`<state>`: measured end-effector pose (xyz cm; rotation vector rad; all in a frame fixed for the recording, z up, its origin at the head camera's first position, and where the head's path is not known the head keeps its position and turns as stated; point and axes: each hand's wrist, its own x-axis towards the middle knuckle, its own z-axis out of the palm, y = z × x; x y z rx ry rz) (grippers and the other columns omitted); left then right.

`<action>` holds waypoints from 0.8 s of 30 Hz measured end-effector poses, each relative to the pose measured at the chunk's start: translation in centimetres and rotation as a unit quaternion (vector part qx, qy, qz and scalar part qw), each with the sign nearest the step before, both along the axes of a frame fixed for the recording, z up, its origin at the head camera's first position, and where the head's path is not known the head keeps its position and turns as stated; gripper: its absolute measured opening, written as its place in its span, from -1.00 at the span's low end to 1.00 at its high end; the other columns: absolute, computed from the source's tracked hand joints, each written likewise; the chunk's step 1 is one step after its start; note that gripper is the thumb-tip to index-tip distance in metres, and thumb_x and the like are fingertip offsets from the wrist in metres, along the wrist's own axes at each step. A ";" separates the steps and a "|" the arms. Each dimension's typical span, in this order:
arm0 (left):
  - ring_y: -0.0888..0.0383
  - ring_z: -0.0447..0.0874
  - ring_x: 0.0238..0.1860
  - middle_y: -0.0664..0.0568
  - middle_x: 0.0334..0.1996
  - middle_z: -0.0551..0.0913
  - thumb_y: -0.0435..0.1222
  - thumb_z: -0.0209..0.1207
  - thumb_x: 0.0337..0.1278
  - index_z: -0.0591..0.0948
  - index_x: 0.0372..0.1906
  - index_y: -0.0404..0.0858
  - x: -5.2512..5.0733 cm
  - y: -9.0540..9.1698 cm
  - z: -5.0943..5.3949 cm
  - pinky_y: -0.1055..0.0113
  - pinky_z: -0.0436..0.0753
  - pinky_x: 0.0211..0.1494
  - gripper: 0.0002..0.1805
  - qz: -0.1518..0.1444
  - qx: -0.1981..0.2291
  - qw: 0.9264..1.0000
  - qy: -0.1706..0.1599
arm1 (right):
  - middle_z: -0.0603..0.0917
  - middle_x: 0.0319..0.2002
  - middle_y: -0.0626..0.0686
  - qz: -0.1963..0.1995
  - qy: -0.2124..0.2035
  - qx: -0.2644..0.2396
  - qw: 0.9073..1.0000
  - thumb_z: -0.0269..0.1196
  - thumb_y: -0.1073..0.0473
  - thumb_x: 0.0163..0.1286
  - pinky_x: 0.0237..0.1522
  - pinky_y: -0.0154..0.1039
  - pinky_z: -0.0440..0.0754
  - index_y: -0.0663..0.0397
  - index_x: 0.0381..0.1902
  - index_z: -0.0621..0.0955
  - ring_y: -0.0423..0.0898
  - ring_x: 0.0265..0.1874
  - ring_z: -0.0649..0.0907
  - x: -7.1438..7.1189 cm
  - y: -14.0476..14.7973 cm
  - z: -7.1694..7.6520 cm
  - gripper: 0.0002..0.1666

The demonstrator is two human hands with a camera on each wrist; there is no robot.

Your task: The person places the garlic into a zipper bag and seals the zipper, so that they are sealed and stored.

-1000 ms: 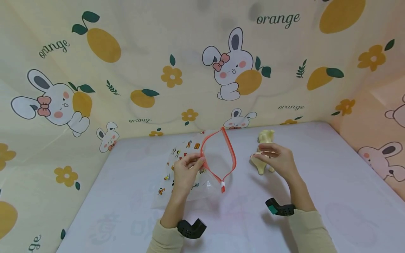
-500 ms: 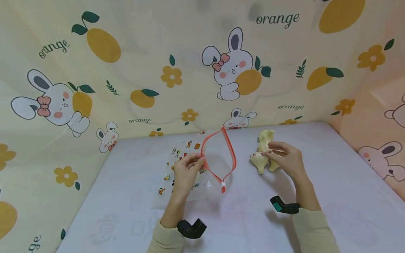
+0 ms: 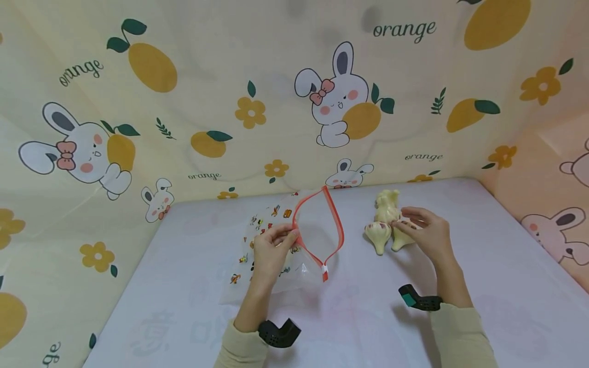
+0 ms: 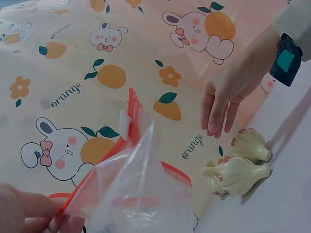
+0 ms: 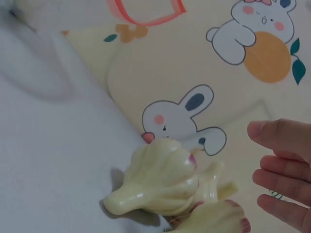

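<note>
My left hand [image 3: 272, 251] pinches the red-edged mouth of a clear slider zip bag [image 3: 269, 271] printed with small cartoon figures. In the left wrist view the bag's mouth gapes, with a white slider [image 4: 125, 125] on its red strip. To the right of the bag, pale garlic bulbs [image 3: 378, 236] with purplish marks lie in a cluster on the table. Over the right edge of this cluster is my right hand [image 3: 430, 236], fingers loosely bent and holding nothing. The right wrist view shows its fingers apart from the nearest garlic bulb [image 5: 158, 179].
A white-covered table [image 3: 184, 286] lies under everything. Behind it hangs a cream cloth [image 3: 207, 92] with rabbits and oranges, and a pinkish cloth [image 3: 547, 189] borders the right side. Black cameras [image 3: 279, 333] sit on both wrists.
My right hand has drifted right, off the front garlic bulb, uncovering more of the cluster. The garlic bulbs, the bag and my left hand stay in place.
</note>
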<state>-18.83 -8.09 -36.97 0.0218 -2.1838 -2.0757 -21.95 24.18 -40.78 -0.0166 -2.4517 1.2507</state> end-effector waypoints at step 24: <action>0.41 0.65 -0.44 -0.30 -0.24 0.74 -0.42 0.25 0.15 0.65 -0.12 -0.46 -0.1 0.0 -0.1 0.58 0.73 -0.26 -0.78 0.004 0.002 1.000 -0.008 | 0.60 0.12 0.37 -0.029 -0.009 -0.012 0.999 0.41 0.15 0.18 -0.15 -0.87 0.43 0.36 0.12 0.54 -0.79 -0.21 0.30 -0.5 1.8 -2.0 -0.40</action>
